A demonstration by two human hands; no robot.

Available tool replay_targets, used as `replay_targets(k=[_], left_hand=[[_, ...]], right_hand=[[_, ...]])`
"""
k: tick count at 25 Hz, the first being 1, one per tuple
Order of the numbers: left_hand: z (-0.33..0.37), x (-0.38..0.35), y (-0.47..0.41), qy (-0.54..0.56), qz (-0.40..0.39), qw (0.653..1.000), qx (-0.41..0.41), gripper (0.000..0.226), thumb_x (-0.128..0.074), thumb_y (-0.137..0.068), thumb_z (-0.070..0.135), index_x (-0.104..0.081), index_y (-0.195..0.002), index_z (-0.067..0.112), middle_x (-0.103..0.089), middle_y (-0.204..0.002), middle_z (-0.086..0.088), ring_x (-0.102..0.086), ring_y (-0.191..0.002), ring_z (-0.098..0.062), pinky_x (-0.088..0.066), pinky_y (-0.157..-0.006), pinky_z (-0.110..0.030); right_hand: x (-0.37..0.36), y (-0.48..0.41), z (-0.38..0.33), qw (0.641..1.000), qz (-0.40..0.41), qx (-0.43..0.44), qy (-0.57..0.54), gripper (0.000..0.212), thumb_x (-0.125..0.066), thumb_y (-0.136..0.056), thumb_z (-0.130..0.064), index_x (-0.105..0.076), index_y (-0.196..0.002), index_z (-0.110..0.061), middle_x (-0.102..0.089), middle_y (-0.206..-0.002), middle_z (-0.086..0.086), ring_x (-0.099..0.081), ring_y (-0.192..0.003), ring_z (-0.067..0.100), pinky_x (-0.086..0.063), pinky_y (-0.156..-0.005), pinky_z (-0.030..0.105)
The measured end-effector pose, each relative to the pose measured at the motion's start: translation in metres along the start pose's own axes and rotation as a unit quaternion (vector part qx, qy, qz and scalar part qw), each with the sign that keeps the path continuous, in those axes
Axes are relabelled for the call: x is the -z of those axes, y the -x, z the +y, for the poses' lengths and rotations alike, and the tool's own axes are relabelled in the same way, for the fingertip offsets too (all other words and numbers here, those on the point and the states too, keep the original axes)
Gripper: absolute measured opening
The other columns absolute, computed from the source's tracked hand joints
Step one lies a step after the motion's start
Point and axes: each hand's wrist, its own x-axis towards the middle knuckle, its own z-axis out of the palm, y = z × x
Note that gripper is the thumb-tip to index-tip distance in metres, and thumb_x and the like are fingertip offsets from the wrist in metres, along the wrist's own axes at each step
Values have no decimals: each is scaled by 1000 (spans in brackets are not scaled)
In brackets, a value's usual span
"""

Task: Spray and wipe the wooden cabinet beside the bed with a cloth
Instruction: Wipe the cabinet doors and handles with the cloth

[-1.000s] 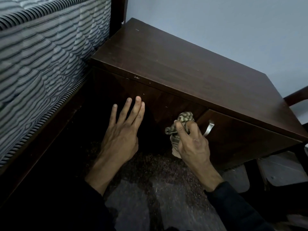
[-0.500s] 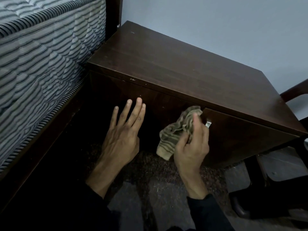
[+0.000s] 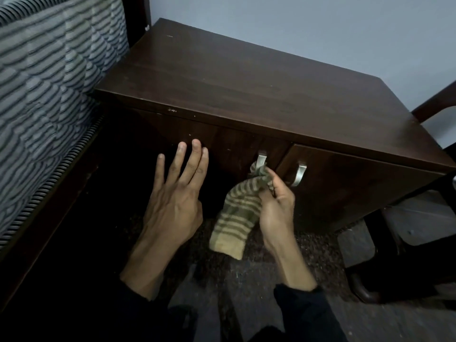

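Head view. Logged a dark wooden cabinet (image 3: 246, 77) standing on a speckled grey floor (image 3: 259, 280), back edge against a pale wall (image 3: 296, 25). Noted its left side just beside a striped mattress (image 3: 44, 95) carried on a dark bed frame (image 3: 49, 218).

Counted two doors on the cabinet front, each with a curved metal pull. Placed the left handle (image 3: 261, 160) and the right handle (image 3: 299, 174) near each other, on either side of the door seam around the middle of the front.

Found the left hand (image 3: 172, 208) wide, fingers straight and slightly spread, holding nothing. Saw its fingertips up at the top of the left door, below the cabinet's front edge. Could not tell whether they touched the wood.

Found the right hand (image 3: 276, 213) gripping a green-and-tan striped cloth (image 3: 237, 218), thumb and curled fingers pinching the bunched upper end. Saw that bunched end up against the lower part of the left handle. Saw the loose remainder hanging in front of the lower cabinet front, toward the floor.

Noted dark sleeves (image 3: 303, 314) on both forearms. Spotted part of a dark chair (image 3: 434, 102) past the cabinet's right back corner.
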Motion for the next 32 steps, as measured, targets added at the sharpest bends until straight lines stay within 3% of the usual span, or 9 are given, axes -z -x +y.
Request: replay_targets(k=[4, 9, 14, 17, 21, 24, 26, 28, 32], left_hand=[[3, -2, 1, 4, -6, 1000, 4, 105, -64, -69, 4, -12, -160, 11, -5, -169, -6, 0, -156, -29, -2, -124, -54], [-2, 1, 2, -3, -9, 1000, 3, 104, -62, -72, 4, -9, -160, 13, -2, -169, -4, 2, -156, -26, 4, -123, -52], [-1, 4, 3, -3, -18, 1000, 5, 100, -60, -75, 4, -9, -161, 14, -3, -169, -3, 0, -156, -25, 4, -123, -51], [0, 4, 2, 1, -15, 1000, 5, 99, -59, -76, 5, -8, -161, 14, -2, -170, -3, 2, -156, -25, 3, -124, -52], [-3, 3, 4, -4, -23, 1000, 2, 102, -63, -76, 8, -7, -161, 16, 0, -169, -2, 4, -155, -23, 2, -124, -52], [-6, 0, 2, 0, -7, 1000, -1, 100, -60, -76, 7, -7, -161, 17, 0, -169, 0, 2, -155, -22, 0, -124, -52], [-6, -1, 1, -3, 1, 1000, -3, 98, -56, -77, 6, -6, -161, 17, 0, -169, 0, 2, -156, -23, 0, -124, -52], [-7, -2, 2, -4, 3, 1000, -5, 97, -53, -77, 6, -5, -161, 16, 1, -169, 0, 4, -156, -23, 1, -124, -53], [-10, -2, 4, 2, 12, 1000, -11, 95, -47, -75, 9, -6, -161, 16, 1, -170, 0, 3, -156, -22, 3, -124, -52]], right_hand=[[21, -15, -14, 948, -101, 71, 295, 44, -47, -91, 2, -74, -108, -28, -75, -91, -12, -72, -88, 5, -58, -79, 28], [8, -15, -26, 985, -85, -148, -19, 45, -42, -92, 10, -76, -102, -16, -79, -86, 5, -75, -78, 19, -59, -64, 28], [22, -9, -25, 913, -67, 119, 385, 38, -49, -96, -1, -72, -123, -16, -74, -108, -5, -67, -98, 5, -52, -83, 20], [14, -12, -35, 979, -75, -41, 187, 38, -43, -93, 8, -74, -103, -13, -74, -82, 2, -67, -69, 11, -50, -58, 21], [12, -15, -49, 958, -45, -279, -43, 34, -41, -99, 3, -72, -111, -7, -72, -92, 9, -66, -73, 18, -46, -55, 25], [27, -10, -52, 979, -11, -197, -55, 37, -41, -96, 5, -69, -119, 0, -73, -99, 13, -66, -85, 28, -47, -67, 33], [30, -2, -57, 995, 30, 39, 85, 39, -44, -91, 1, -75, -112, -12, -76, -95, 3, -71, -82, 20, -54, -68, 31], [28, -1, -55, 872, 29, 316, 373, 40, -47, -88, -8, -74, -117, -18, -70, -97, 1, -66, -77, 18, -55, -66, 30], [23, -5, -35, 645, -59, 432, 627, 60, -75, -71, 7, -65, -130, 2, -65, -98, 22, -66, -68, 40, -55, -48, 43]])
